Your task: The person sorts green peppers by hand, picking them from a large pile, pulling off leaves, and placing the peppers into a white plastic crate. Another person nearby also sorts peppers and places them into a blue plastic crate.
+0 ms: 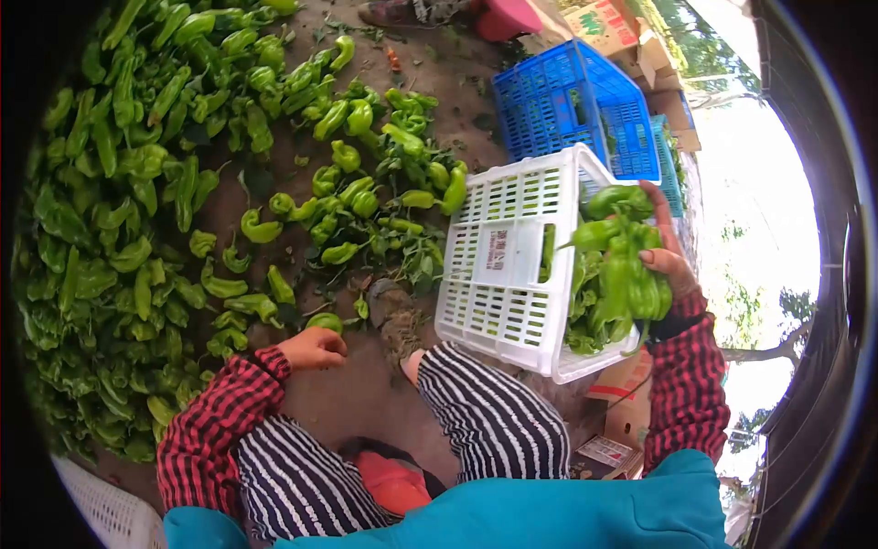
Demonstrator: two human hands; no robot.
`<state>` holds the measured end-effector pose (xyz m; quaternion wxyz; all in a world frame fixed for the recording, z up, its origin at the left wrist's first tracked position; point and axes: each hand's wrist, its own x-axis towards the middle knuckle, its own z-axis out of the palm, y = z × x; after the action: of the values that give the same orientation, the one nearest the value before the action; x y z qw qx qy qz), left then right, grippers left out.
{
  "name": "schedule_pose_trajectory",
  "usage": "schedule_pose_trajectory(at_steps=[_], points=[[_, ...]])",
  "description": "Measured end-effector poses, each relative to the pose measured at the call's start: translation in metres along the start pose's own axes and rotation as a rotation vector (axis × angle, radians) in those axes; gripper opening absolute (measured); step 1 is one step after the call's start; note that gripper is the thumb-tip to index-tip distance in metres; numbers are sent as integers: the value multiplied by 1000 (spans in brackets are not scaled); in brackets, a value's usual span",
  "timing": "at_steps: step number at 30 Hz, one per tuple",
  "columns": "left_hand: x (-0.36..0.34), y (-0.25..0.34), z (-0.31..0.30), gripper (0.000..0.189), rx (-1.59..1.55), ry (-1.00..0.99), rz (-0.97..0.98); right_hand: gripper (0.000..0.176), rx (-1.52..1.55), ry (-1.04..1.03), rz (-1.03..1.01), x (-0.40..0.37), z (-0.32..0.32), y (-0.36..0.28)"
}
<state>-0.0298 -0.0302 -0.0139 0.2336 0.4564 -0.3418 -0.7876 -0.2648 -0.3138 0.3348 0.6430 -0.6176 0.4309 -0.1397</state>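
Several green peppers (pixel 631 274) are bunched in my right hand (pixel 672 261), at the open mouth of the white plastic crate (pixel 494 247). My thumb lies over them and a finger reaches along their far side. More green peppers show inside the crate, which is tilted beside my knee. My left hand (pixel 315 349) is low over the bare ground, its fingers loosely bent and nothing visible in them. A single green pepper (pixel 326 322) lies right by its knuckles; whether they touch is hard to tell.
A large heap of green peppers (pixel 101 256) spreads on the left, with a looser scatter (pixel 357 197) in the middle. Beyond the white crate stand a blue crate (pixel 549 101) and cardboard boxes (pixel 604 27). Another white crate (pixel 110 508) sits at lower left.
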Motion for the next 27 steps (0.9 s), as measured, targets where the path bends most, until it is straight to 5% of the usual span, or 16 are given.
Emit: schedule_pose_trajectory(at_steps=[1, 4, 5, 8, 9, 11, 13, 16, 22, 24, 25, 27], points=[[2, -10, 3, 28, 225, -91, -80, 89, -131, 63, 3, 0, -12, 1], [1, -31, 14, 29, 807, -361, -340, 81, -656, 287, 442, 5, -71, 16], [-4, -36, 16, 29, 782, -359, -371, 78, -926, 405, 467, 6, -76, 20], [-4, -44, 15, 28, 1065, -255, -212, 72, -1241, 372, 10, 18, -135, 54], [-3, -44, 13, 32, 1095, -177, -119, 72, -1236, 364, 10, 25, -105, 52], [-1, -42, 15, 32, 1065, 234, 150, 65, -940, 264, -331, 37, -28, 50], [11, -33, 15, 47, 1114, 497, 241, 56, -587, 142, -235, 41, 51, 57], [28, -39, 5, 49, 1287, 513, 91, 53, -442, -208, -63, 57, 123, 101], [21, -48, -10, 45, 847, 544, -44, 39, -197, -654, 387, 69, 181, 236], [10, -39, -14, 45, 249, 412, 92, 35, -276, -680, 524, 67, 183, 235], [-4, -42, -18, 45, -511, 174, 123, 35, -276, -673, 524, 67, 190, 236], [-24, -24, -13, 47, -708, 147, 236, 43, 11, -486, 836, 70, 212, 241]])
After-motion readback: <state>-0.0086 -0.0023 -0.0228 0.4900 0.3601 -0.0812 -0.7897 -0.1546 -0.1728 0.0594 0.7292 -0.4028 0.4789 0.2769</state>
